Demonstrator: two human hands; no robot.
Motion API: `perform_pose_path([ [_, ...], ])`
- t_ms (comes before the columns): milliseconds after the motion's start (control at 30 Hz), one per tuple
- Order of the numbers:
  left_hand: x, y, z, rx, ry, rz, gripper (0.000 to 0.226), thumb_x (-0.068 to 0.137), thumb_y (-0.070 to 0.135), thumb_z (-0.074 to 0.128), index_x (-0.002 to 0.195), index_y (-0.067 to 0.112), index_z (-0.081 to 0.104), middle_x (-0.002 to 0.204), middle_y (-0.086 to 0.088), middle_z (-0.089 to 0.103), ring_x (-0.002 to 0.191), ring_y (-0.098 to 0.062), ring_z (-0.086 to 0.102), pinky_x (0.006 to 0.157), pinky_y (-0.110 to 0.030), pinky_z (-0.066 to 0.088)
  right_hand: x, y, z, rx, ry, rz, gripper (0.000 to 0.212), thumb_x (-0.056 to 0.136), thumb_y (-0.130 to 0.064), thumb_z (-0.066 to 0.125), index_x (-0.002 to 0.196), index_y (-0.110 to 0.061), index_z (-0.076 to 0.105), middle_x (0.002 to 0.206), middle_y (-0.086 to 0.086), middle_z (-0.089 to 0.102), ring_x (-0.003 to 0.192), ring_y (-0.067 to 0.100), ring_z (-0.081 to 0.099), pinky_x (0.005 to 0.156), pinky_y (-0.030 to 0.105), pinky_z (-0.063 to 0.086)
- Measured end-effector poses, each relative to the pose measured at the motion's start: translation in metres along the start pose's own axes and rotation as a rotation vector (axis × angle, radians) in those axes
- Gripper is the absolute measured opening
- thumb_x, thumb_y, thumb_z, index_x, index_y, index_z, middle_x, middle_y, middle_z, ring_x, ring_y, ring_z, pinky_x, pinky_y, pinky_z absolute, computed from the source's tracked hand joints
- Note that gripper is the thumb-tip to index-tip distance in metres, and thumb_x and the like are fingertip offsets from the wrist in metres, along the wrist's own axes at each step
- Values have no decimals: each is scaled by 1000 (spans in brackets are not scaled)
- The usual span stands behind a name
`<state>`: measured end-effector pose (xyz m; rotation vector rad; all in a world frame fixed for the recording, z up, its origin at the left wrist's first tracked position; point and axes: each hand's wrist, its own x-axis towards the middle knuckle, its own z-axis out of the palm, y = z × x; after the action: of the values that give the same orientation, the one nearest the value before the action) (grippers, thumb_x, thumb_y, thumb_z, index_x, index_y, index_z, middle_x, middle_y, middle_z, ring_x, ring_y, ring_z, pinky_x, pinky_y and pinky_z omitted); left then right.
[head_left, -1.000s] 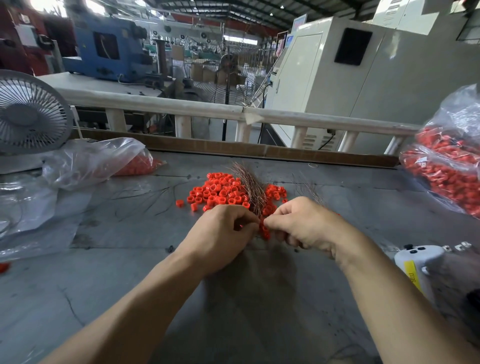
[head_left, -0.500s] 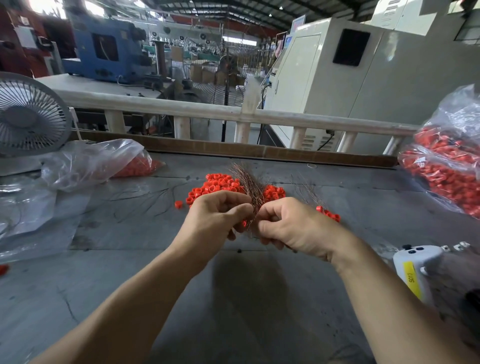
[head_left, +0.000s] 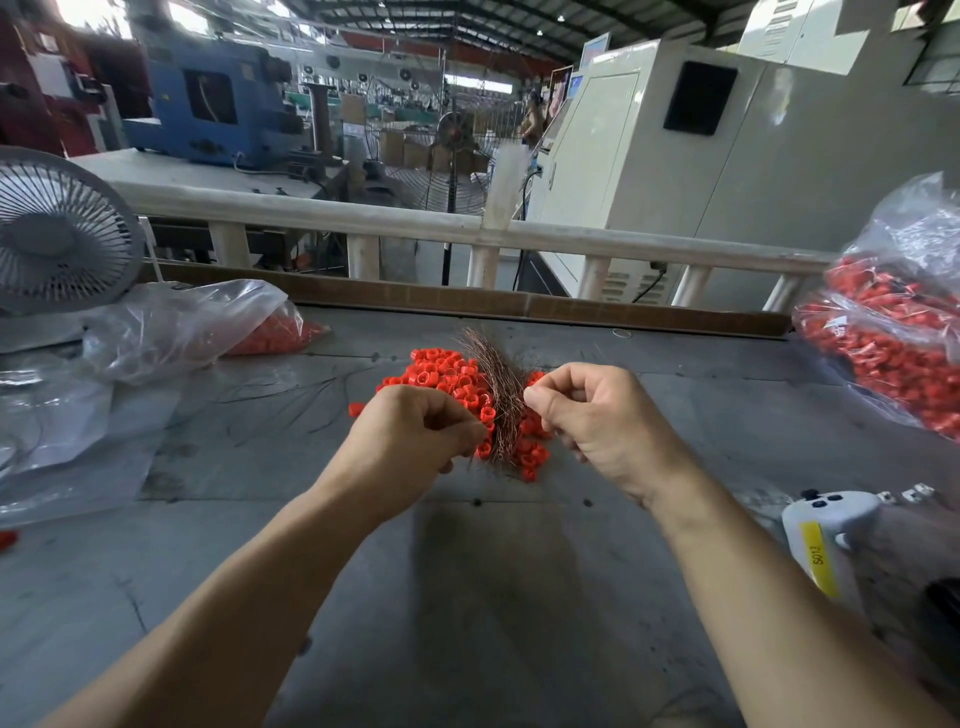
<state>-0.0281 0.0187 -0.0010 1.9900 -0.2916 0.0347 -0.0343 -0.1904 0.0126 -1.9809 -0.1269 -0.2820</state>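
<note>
As the left hand (head_left: 410, 441) pinches, wires (head_left: 496, 384) stand against its grip.

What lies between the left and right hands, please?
A bundle of thin copper wires, lying over the pile of red rings, seen in the head view.

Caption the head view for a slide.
Left hand and right hand pinch at a copper wire bundle amid red rings.

A scuffed grey worktable (head_left: 467, 597) fills the near ground, edged at 12 o'clock by a cream railing (head_left: 311, 213). Beyond it a blue machine (head_left: 208, 104) stands at 10 o'clock, a big pale cabinet (head_left: 779, 171) at 2, and a pedestal fan (head_left: 452, 140) between them. A desk fan (head_left: 57, 234) sits at 9. Steel roof trusses (head_left: 467, 21) run overhead, and daylight glares at 11, probably from high windows
</note>
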Motion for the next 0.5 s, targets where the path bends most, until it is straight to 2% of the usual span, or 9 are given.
perform_pose_path([
  [67, 0, 1, -1, 76, 50, 5, 14, 88, 27, 79, 75, 21, 76, 74, 3, 75, 59, -11, 64, 59, -30, 56, 1, 2, 2, 17, 54, -6, 18, 95, -27, 73, 79, -19, 70, 61, -4, 67, 48, 1, 52, 46, 13, 40],
  [100, 1, 0, -3, 89, 97, -9, 16, 88, 28, 79, 74, 21, 76, 71, 4, 74, 57, -12, 63, 58, -32, 56, 2, 4, 2, 15, 97, -5, 20, 95, -31, 72, 79, -19, 70, 62, -4, 68, 49, 4, 52, 47, 16, 40],
  [167, 3, -3, -10, 79, 231, -74, 21, 88, 30, 78, 71, 19, 75, 60, 5, 69, 45, -7, 55, 39, -26, 47, 4, 8, 1, -44, 189, 3, 24, 96, -37, 70, 79, -20, 69, 63, -5, 70, 49, 3, 52, 52, 22, 43],
  [200, 5, -5, -15, 90, 305, -110, 22, 88, 31, 76, 70, 18, 74, 59, 2, 68, 43, -7, 54, 36, -24, 42, 4, 11, 2, -95, 213, 5, 24, 96, -38, 70, 79, -21, 69, 64, -6, 71, 49, 1, 53, 56, 25, 45],
  [233, 7, -7, -20, 138, 373, -138, 23, 88, 32, 75, 69, 19, 73, 60, 1, 67, 48, -9, 58, 39, -24, 42, 5, 13, 2, -141, 220, 9, 24, 96, -38, 70, 78, -22, 70, 65, -7, 71, 49, 0, 55, 59, 27, 47],
  [333, 11, -15, -34, 330, 514, -201, 21, 87, 34, 69, 70, 21, 69, 71, 3, 68, 76, -24, 64, 64, -32, 47, 5, 18, 6, -264, 205, 32, 22, 93, -37, 72, 75, -25, 69, 67, -10, 72, 50, 0, 58, 59, 28, 49],
  [500, 13, -30, -47, 545, 554, -244, 20, 90, 35, 63, 80, 22, 73, 85, -7, 73, 89, -34, 65, 82, -40, 49, 3, 22, 11, -399, 217, 38, 19, 90, -31, 75, 73, -26, 70, 65, -11, 71, 66, 9, 68, 67, 32, 56],
])
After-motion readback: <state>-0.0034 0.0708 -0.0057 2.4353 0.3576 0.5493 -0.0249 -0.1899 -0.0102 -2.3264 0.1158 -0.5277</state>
